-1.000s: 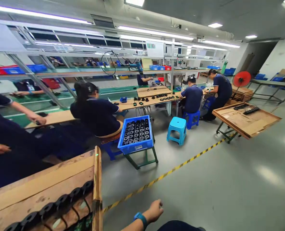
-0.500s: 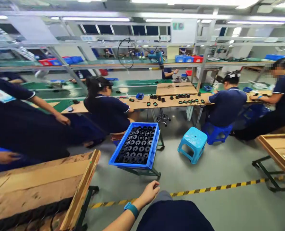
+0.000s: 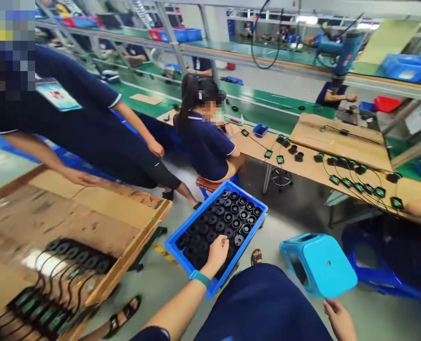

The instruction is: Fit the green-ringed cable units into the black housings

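My left hand (image 3: 217, 252), with a teal band at its wrist, hovers over the near part of a blue crate (image 3: 177, 248). Its fingers are curled together and nothing shows in them. Rows of round black parts (image 3: 236, 222) with holes in their middles fill the crate. At the bottom right, my right hand (image 3: 339, 321) hangs by the near edge of a light blue plastic stool (image 3: 329, 263). Its fingers are loosely apart, holding nothing; whether it touches the stool I cannot tell.
A wooden-edged cart (image 3: 132, 251) on the left carries cabled black parts (image 3: 78, 255). One person (image 3: 89, 113) stands behind it; another (image 3: 206, 137) sits at the workbench (image 3: 310, 170), where more cabled parts lie. A dark blue stool (image 3: 369, 255) is at the right.
I have come closer to the blue crate and the view has swung left. My left hand is now over the crate, and my right hand has come into view beside the light blue stool.
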A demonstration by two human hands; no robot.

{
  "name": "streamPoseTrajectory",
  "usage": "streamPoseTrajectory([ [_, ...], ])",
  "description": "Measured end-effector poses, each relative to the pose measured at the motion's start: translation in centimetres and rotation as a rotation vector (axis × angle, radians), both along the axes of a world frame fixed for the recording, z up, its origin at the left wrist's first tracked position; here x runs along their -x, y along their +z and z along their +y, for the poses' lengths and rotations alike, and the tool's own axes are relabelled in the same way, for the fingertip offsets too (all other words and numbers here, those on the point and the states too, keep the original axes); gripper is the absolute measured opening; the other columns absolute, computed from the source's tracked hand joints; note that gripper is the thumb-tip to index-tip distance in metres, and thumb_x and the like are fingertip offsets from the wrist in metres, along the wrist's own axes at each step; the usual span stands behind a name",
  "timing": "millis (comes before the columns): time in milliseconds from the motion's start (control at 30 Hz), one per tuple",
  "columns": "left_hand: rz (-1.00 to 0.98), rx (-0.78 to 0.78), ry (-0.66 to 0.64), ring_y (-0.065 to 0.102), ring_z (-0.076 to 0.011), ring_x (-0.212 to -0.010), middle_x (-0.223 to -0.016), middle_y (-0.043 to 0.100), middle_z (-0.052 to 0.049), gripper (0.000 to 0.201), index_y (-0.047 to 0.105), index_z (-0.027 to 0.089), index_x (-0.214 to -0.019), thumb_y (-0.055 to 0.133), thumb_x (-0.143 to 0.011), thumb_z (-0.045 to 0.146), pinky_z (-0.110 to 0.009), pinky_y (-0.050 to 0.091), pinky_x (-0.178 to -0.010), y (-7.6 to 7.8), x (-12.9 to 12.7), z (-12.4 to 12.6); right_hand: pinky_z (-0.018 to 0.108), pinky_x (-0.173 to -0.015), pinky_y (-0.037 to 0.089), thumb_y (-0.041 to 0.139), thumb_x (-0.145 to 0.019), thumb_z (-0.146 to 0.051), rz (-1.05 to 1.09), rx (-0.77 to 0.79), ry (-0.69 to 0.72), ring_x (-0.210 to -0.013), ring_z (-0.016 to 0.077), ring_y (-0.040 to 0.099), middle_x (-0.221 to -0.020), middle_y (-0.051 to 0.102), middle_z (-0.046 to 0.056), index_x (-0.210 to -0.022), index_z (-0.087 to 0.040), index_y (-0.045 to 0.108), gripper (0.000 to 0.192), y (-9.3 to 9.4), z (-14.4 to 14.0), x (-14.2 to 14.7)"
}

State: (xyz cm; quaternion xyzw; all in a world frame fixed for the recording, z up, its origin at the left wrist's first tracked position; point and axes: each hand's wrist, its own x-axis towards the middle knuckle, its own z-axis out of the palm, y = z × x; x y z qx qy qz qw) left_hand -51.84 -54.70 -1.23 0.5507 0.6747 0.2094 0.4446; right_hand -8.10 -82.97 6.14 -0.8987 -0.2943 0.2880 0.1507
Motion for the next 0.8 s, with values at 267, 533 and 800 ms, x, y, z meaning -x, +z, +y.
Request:
streamPoseTrajectory([
  [267,0.431,0.198,0.355,0.065,-0.0295,-0.101,-0.096,0.067,-0.015,0.017,0.062,0.014,-0.099,0.054,-0.088,0.025,-0.041,0.050,-0.093,-3.0,2.3,3.8,0.039,-0.081,0.055,0.047,-0.082,-0.056,0.015,0.055,0.674,-0.088,0.0293,0.072,-0.093,0.075,0.012,-0.093,-0.023,0.070,0.042,-0.3,29.5,-4.2],
  [533,0.424,0.256,0.158,0.061,-0.0208,-0.108,-0.117,0.060,-0.007,0.032,0.062,0.026,-0.122,0.052,-0.092,0.023,-0.032,0.046,-0.101,-1.0,-3.8,1.2,0.031,-0.085,0.049,0.048,-0.096,-0.024,0.170,0.080,1.993,-0.094,0.0213,0.066,-0.093,0.070,0.010,-0.094,-0.017,0.068,0.022,-0.3,47.9,11.6],
  [800,0.532,0.274,-0.175,0.058,-0.0258,-0.111,-0.121,0.057,-0.010,0.032,0.061,0.023,-0.115,0.044,-0.090,0.013,-0.041,0.045,-0.101,-4.3,-3.4,3.2,0.034,-0.075,0.056,0.069,-0.087,-0.041,0.132,0.281,2.329,-0.090,0.0260,0.069,-0.096,0.073,0.012,-0.092,-0.018,0.074,0.025,-3.7,44.3,24.7],
])
